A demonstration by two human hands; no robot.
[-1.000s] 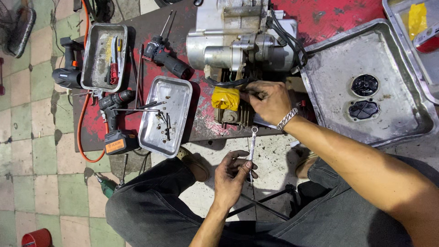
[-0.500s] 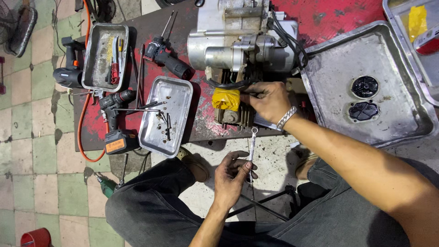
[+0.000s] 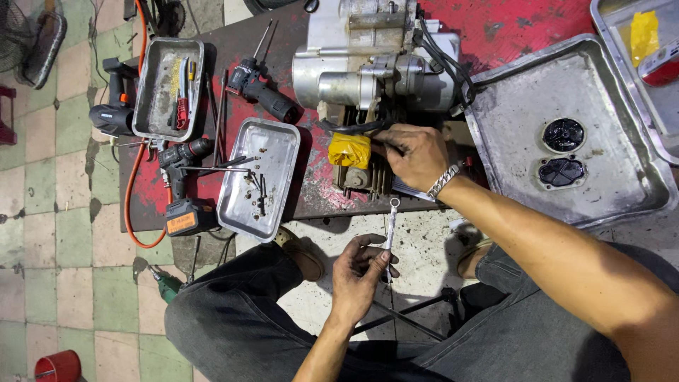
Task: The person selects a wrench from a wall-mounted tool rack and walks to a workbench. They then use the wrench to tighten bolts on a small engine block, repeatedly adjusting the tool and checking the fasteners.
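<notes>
On a low red workbench, the right hand grips the finned cylinder below a silver engine, while the left hand pinches a small wrench over the lap; loose bolts lie in a metal tray nearby, suggesting disassembly partly done.

Silver wrist chain, dark jeans

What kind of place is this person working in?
Probably a small engine repair workshop: an engine sits on a stained workbench, cordless drills and metal parts trays lie about, and the left hand holds a wrench.
</notes>
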